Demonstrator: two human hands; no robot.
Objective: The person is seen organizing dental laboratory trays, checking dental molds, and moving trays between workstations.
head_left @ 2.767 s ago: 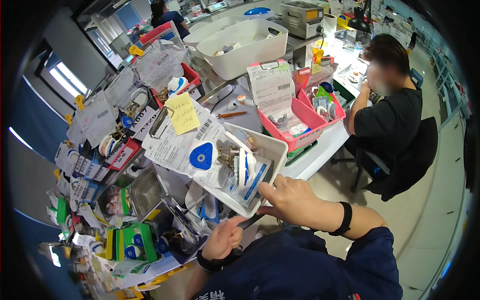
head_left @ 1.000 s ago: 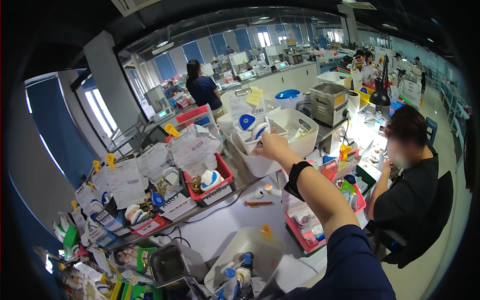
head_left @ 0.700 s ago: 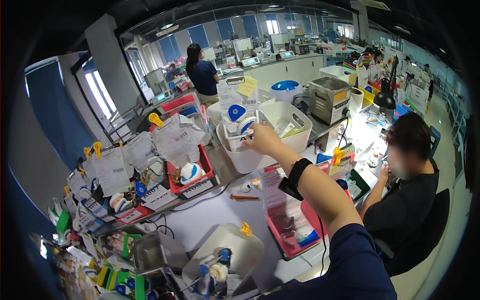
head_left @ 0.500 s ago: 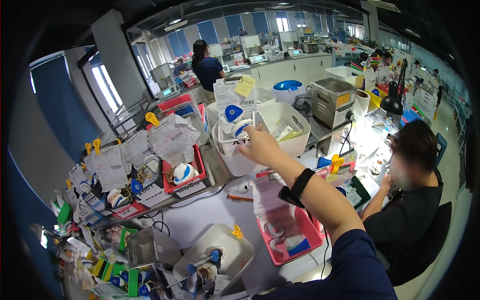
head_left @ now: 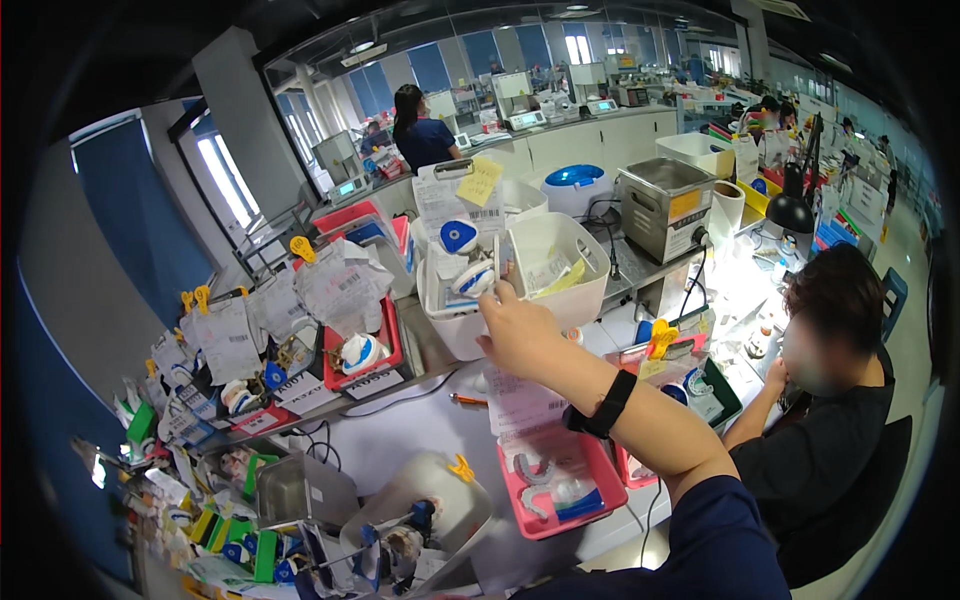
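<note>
My right hand [head_left: 515, 325] reaches in from the lower right, a black band on its wrist. Its fingers are curled over the front rim of a white plastic bin [head_left: 455, 335] and look closed on it, though the fingertips are partly hidden. Inside the bin, just left of my fingers, lies a white plaster dental model [head_left: 474, 279] with a blue band. A blue plate [head_left: 459, 237] with white plaster rests behind it. A clipboard with a paper slip and a yellow note [head_left: 480, 181] stands at the bin's back. My left hand is out of view.
Red and dark trays [head_left: 398, 345] with models and slips line the shelf at left. A pink tray [head_left: 605, 490] with clear-looking dental arches sits below my forearm. A metal cleaner [head_left: 668, 205] stands right of the bin. A co-worker [head_left: 825, 400] sits close at right.
My right hand has shifted from beside the dental model down to the bin's front rim, its fingers now curling there. The view has shifted slightly.
</note>
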